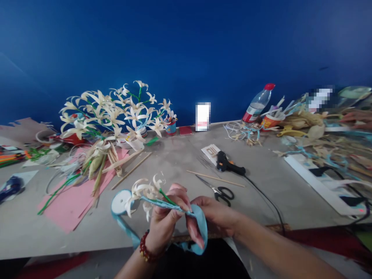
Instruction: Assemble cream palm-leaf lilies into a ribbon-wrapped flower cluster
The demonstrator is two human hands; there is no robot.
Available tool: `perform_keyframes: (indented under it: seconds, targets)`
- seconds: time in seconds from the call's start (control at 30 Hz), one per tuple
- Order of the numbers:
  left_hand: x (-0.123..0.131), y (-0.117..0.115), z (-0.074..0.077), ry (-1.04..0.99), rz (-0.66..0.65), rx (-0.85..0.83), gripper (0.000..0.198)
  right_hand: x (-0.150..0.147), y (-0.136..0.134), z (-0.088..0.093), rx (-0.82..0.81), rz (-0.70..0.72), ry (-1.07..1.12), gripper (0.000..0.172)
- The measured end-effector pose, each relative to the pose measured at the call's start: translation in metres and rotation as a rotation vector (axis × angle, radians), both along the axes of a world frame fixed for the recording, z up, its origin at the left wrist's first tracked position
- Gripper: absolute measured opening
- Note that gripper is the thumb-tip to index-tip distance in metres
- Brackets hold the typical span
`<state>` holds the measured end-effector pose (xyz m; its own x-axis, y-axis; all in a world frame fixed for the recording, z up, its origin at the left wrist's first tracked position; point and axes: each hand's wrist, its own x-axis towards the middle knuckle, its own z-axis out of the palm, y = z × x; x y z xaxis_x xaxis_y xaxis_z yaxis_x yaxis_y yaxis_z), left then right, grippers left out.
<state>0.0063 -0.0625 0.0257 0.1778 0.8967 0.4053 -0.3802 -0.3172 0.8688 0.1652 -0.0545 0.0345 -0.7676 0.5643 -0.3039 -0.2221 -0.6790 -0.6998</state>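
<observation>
My left hand (167, 211) grips the stem of a handmade flower spray (145, 190) with pale curled petals. A green side stem shows at the top, and the main stem is wrapped in light blue. My right hand (210, 213) pinches a light blue ribbon (201, 228) against the stem's end, where it loops down below the fingers. The fingertips of both hands nearly meet there and partly hide the join. To the left, a ribbon spool (120, 201) lies on the table, its blue strip trailing toward the table's front edge.
Black-handled scissors (223, 194), a thin stick (216, 178) and a corded glue gun (231, 164) lie beyond my hands. Pink paper (65, 205) and pale flowers (116, 112) are on the left. A power strip (319, 186) and bottle (258, 104) stand right; another person's hand (359, 118) shows there.
</observation>
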Motion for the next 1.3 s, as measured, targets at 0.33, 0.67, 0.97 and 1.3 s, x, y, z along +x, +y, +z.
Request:
perform_keyframes:
  seconds: [0.33, 0.67, 0.97, 1.3]
  targets:
    - [0.000, 0.006, -0.007, -0.068, -0.039, -0.064, 0.015, 0.022, 0.008, 0.014, 0.126, 0.004, -0.050, 0.041]
    - [-0.003, 0.000, -0.012, -0.121, -0.162, -0.107, 0.021, 0.019, 0.003, 0.006, 0.082, -0.077, -0.101, 0.032]
    - [-0.013, -0.003, -0.022, -0.054, -0.138, -0.128, 0.016, 0.023, 0.003, -0.001, 0.377, -0.173, -0.307, 0.035]
    - [-0.015, 0.004, -0.025, 0.029, -0.132, -0.102, 0.016, 0.105, -0.017, -0.033, 1.170, -0.320, -1.554, 0.020]
